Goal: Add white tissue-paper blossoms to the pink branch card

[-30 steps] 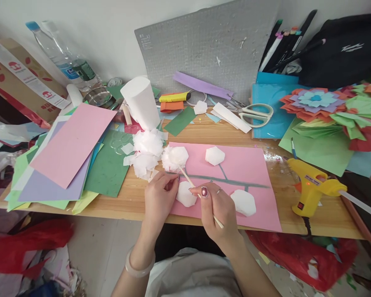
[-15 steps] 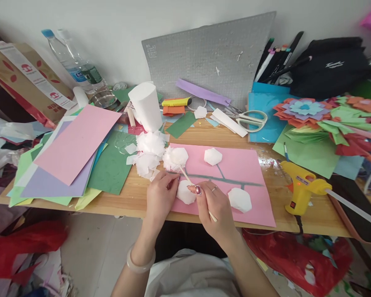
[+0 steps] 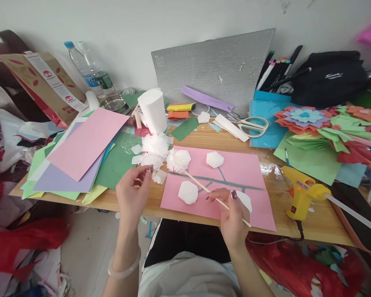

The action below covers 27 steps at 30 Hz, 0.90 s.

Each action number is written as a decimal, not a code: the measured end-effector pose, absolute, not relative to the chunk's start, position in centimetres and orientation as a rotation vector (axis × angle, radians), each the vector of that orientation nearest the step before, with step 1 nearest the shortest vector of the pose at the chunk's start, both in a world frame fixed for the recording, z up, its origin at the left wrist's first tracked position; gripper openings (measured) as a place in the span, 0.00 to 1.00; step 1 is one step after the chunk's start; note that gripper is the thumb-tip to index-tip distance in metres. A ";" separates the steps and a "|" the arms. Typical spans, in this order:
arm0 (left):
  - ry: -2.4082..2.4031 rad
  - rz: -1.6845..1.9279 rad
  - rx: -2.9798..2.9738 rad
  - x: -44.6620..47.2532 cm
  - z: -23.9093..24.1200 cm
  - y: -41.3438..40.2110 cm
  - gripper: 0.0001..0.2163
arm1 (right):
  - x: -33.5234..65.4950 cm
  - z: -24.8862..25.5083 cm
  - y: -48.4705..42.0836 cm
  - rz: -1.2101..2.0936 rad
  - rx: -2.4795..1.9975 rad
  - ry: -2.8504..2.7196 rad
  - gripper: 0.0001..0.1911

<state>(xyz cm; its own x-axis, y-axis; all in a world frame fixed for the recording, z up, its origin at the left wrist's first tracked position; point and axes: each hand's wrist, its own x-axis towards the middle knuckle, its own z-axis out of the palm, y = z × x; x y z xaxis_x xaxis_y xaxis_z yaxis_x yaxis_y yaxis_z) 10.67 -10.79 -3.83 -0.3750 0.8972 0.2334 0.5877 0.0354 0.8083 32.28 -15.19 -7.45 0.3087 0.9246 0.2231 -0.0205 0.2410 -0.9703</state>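
Note:
My right hand [image 3: 233, 212] holds a thin wooden stick [image 3: 200, 185] slanting up to the left. Its tip is at the lower edge of a ruffled white paper flower [image 3: 178, 160] on a pink sheet [image 3: 256, 173]. Grey branch lines [image 3: 228, 181] cross this sheet, along with flat white paper shapes [image 3: 188, 192], one partly hidden behind my right hand. My left hand [image 3: 132, 185] is beside a pile of white tissue pieces [image 3: 154, 150], thumb and fingertips drawn together; I cannot make out what is between them.
A white paper roll [image 3: 153, 111] stands behind the pile. Coloured sheets [image 3: 86, 144] lie stacked at left. Scissors [image 3: 255, 127] and a yellow cutter [image 3: 181, 107] lie toward the back. A yellow glue gun [image 3: 301, 192] stands at right, near paper flowers [image 3: 306, 115].
My left hand has moved left, from the ruffled flower to the tissue pile. My right hand has drawn back right and down with the stick, uncovering the lower left white shape.

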 end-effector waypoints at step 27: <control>1.960 0.859 1.482 16.1 -4.7 -8.6 0.06 | 32.5 -7.1 -15.2 0.440 -1.123 -1.530 0.18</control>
